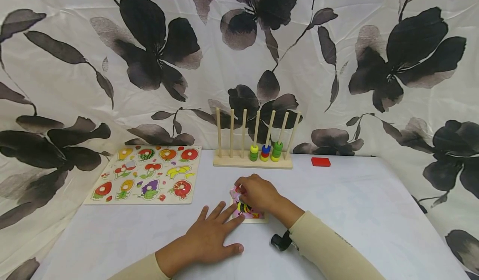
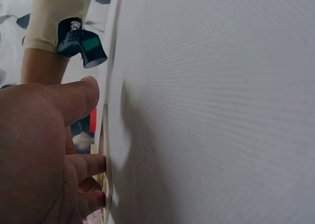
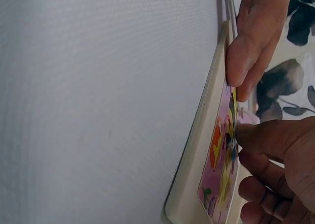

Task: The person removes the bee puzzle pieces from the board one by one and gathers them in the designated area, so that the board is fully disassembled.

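On the bench, going left to right, a wooden fruit puzzle board holds its fruit pieces in their cut-outs, a peg rack carries stacks of coloured rings on three of its seven pegs, and a red block lies just right of the rack. In front of the rack, near the bench's middle, a small pink picture puzzle lies flat. The left hand rests flat with fingers spread and straight, fingertips pressing the puzzle's left edge, while the right hand curls over its upper part and pinches a small piece on its surface.
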A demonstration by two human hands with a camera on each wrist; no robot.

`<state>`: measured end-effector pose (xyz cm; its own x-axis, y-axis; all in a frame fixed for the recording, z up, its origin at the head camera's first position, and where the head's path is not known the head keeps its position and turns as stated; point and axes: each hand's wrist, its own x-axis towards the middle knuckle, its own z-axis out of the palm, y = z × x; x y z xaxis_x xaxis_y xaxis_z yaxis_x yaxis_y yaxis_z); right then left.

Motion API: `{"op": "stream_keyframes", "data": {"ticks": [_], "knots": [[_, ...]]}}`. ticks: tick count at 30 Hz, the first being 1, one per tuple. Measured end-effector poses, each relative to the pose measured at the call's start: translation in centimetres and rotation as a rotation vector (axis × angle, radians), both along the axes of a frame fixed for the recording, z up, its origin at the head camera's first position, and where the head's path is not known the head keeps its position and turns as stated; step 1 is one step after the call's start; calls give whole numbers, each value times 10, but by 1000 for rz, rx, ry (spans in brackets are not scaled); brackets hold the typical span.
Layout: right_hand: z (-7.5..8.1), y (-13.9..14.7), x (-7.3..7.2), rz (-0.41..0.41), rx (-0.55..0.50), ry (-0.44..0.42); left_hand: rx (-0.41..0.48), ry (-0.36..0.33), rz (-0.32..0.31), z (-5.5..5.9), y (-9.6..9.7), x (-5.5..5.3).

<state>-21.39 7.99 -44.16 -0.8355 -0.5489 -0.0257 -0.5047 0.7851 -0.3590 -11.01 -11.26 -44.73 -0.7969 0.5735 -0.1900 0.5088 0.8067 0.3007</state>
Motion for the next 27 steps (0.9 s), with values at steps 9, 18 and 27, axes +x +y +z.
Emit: {"op": "stream_keyframes", "data": {"ticks": [9,18,27], "knots": [[-1,-1,0,-6,-11,3,2,1,0,-1,0,0],[2,7,-2,-33,-47,22,-3,-9,4,1,0,1],[6,33,-2,-110,-98,-6,-10,-21,1,0,-1,1]]}}
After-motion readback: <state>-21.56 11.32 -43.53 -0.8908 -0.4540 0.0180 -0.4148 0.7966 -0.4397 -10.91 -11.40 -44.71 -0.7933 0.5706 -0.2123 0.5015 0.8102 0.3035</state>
